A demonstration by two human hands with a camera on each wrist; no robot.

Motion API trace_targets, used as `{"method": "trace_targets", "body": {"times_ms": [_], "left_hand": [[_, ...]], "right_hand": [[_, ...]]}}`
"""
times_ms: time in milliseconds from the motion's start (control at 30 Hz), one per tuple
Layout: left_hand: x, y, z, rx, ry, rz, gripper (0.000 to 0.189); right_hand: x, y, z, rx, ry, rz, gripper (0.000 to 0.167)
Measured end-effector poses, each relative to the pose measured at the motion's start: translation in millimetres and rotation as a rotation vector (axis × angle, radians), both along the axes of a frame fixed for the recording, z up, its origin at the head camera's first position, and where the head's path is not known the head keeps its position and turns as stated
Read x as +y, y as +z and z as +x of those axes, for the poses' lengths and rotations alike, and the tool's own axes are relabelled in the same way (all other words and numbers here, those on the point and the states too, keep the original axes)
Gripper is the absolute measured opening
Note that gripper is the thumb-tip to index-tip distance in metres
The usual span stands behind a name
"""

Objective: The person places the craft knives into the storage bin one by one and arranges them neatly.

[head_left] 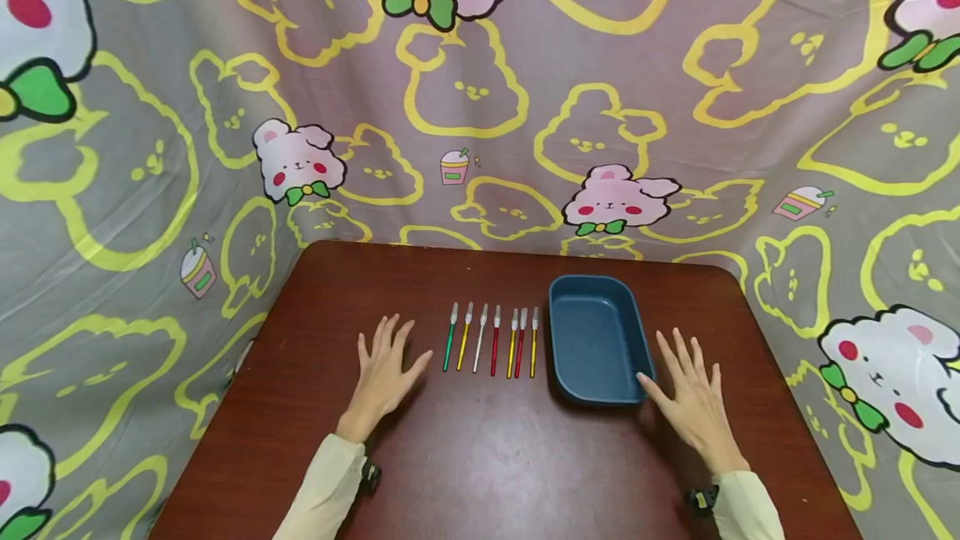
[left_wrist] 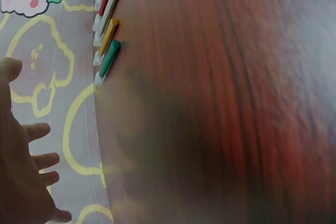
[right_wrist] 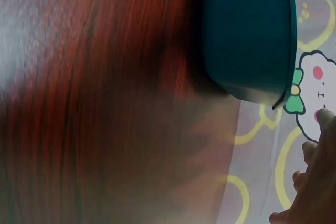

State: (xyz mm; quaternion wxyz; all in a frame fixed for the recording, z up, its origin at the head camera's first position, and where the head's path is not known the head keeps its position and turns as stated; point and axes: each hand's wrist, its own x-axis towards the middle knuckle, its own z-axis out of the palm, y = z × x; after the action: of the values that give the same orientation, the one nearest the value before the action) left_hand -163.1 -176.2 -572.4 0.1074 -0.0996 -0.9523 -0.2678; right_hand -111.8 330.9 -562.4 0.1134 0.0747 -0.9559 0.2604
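Cream sleeves point(head_left: 322, 486) run in from the lower edge of the head view, the left forearm slanting up and right, the right one up and left. The person's left hand point(head_left: 384, 377), left of centre, lies with fingers spread and uncurled toward the top, its thumb angled right toward seven slim pen-like tools point(head_left: 495, 348). The right hand point(head_left: 692, 407), at lower right, is likewise spread, fingers aimed up and left; its thumb overlaps the near right rim of a blue tray point(head_left: 596, 340), though contact cannot be told.

The tools form a row at mid-frame on the brown table point(head_left: 480, 457), long axes nearly vertical, upper ends leaning slightly right, clear tips pointing to the top. The tray sits just right of the row, its long axis also running top to bottom, upper end tipped slightly left.
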Motion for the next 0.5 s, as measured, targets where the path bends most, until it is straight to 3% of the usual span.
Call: {"method": "trace_targets", "body": {"times_ms": [267,500], "left_hand": [[11.2,0.0,-4.2,-0.052,-0.010,0.059,0.065],[25.6,-4.2,-9.3,-0.058,0.035,0.102,0.054]], "right_hand": [[-10,-8.2,-1.4,-0.003,0.006,0.028,0.094],[-15,-14.0,-1.4,0.017,0.006,0.044,0.098]]}}
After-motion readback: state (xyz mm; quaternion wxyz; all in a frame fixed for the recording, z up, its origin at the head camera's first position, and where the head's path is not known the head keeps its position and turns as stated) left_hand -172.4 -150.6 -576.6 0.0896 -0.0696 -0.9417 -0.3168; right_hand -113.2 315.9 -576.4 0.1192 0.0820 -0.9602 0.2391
